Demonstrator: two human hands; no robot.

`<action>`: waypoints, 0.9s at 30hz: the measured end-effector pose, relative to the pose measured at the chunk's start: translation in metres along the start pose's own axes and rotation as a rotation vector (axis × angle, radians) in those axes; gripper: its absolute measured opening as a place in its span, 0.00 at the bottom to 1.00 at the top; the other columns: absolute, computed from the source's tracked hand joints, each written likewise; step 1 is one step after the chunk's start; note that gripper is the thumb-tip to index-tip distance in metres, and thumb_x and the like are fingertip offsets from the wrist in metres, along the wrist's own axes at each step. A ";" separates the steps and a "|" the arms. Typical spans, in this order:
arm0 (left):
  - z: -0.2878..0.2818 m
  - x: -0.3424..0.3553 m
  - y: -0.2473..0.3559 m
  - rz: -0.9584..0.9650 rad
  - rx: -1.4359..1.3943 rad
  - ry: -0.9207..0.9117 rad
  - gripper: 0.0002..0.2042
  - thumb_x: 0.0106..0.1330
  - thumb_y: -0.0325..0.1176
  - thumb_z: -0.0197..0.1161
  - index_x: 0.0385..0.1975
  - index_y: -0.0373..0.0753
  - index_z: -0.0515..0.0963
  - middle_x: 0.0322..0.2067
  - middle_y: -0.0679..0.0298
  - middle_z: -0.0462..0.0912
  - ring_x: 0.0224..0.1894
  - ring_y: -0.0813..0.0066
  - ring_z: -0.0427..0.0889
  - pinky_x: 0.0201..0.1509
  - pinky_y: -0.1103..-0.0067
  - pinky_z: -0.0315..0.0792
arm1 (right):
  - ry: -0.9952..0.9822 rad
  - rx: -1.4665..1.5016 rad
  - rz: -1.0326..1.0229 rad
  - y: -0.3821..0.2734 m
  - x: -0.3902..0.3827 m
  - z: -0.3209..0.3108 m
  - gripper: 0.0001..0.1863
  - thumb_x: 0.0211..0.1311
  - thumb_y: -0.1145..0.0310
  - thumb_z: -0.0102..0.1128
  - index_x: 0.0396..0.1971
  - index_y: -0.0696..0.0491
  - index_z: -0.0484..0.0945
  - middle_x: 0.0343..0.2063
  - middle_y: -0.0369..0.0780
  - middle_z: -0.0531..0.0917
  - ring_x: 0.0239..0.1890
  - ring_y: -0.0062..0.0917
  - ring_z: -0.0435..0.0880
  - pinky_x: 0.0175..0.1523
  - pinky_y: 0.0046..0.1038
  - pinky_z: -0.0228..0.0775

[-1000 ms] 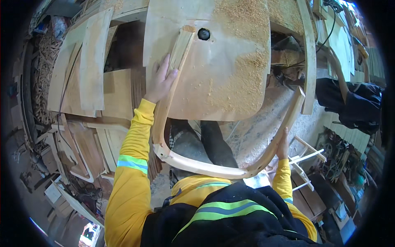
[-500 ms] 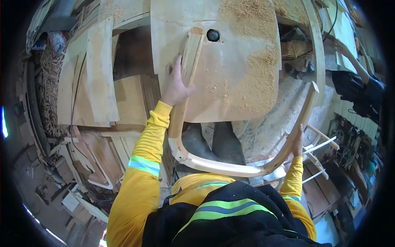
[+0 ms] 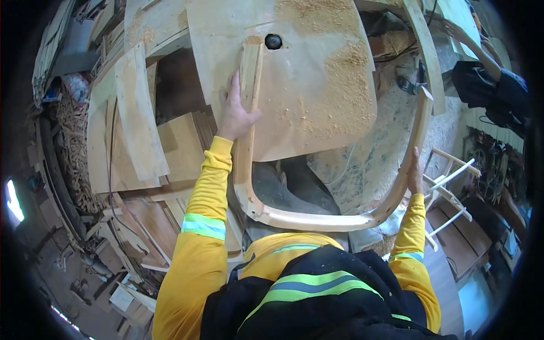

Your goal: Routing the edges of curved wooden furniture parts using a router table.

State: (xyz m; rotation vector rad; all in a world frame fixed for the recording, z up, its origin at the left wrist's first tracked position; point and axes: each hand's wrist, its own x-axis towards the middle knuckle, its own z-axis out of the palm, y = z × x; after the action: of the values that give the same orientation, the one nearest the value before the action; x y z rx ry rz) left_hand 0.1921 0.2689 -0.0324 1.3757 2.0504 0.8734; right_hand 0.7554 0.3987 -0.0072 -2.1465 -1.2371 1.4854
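Note:
A U-shaped wooden frame (image 3: 317,222) with rounded corners is in both my hands, its curved base near my waist. My left hand (image 3: 238,118) grips its left arm, thumb on the inner side and fingers along the outer side. That arm lies over a plywood tabletop (image 3: 283,141), its squared end beside a round hole with a dark round part (image 3: 273,41) inside. My right hand (image 3: 415,174) holds the frame's right arm from the outside; some of its fingers are hidden behind the wood. The right arm slants up past the tabletop's right edge.
Wood shavings (image 3: 348,73) cover the tabletop's right side. Boards (image 3: 139,113) and a heap of offcuts (image 3: 73,136) lie at left. A pale wooden piece with thin legs (image 3: 447,181) stands beyond my right hand. Another person's arm (image 3: 470,42) and dark clothing show at far right.
The frame's right arm has swung slightly up and right along with my right hand. The view has turned a little, so the tabletop appears shifted left. Both hands keep their hold.

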 end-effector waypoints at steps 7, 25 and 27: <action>0.003 -0.001 -0.004 -0.014 0.031 0.005 0.55 0.45 0.38 0.71 0.75 0.34 0.46 0.71 0.40 0.55 0.75 0.46 0.51 0.77 0.53 0.38 | -0.004 0.085 -0.025 0.008 0.001 0.005 0.38 0.68 0.33 0.50 0.56 0.57 0.71 0.32 0.39 0.77 0.27 0.23 0.79 0.32 0.29 0.75; 0.015 0.007 0.001 -0.074 0.013 0.055 0.31 0.78 0.51 0.41 0.74 0.38 0.53 0.70 0.46 0.63 0.76 0.49 0.53 0.75 0.50 0.35 | 0.028 0.120 0.022 0.017 -0.002 0.004 0.35 0.63 0.32 0.55 0.47 0.53 0.71 0.28 0.37 0.74 0.25 0.26 0.79 0.30 0.29 0.77; 0.014 0.007 0.001 -0.078 0.014 0.061 0.31 0.78 0.50 0.41 0.75 0.38 0.53 0.70 0.46 0.63 0.76 0.49 0.53 0.75 0.50 0.35 | 0.028 0.121 0.026 0.010 -0.007 0.009 0.35 0.63 0.32 0.55 0.46 0.54 0.72 0.27 0.37 0.74 0.25 0.26 0.79 0.30 0.30 0.77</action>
State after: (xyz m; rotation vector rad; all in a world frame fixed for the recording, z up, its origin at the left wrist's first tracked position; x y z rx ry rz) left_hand 0.2003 0.2786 -0.0417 1.2818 2.1449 0.8795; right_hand 0.7519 0.3858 -0.0127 -2.1051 -1.0849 1.4955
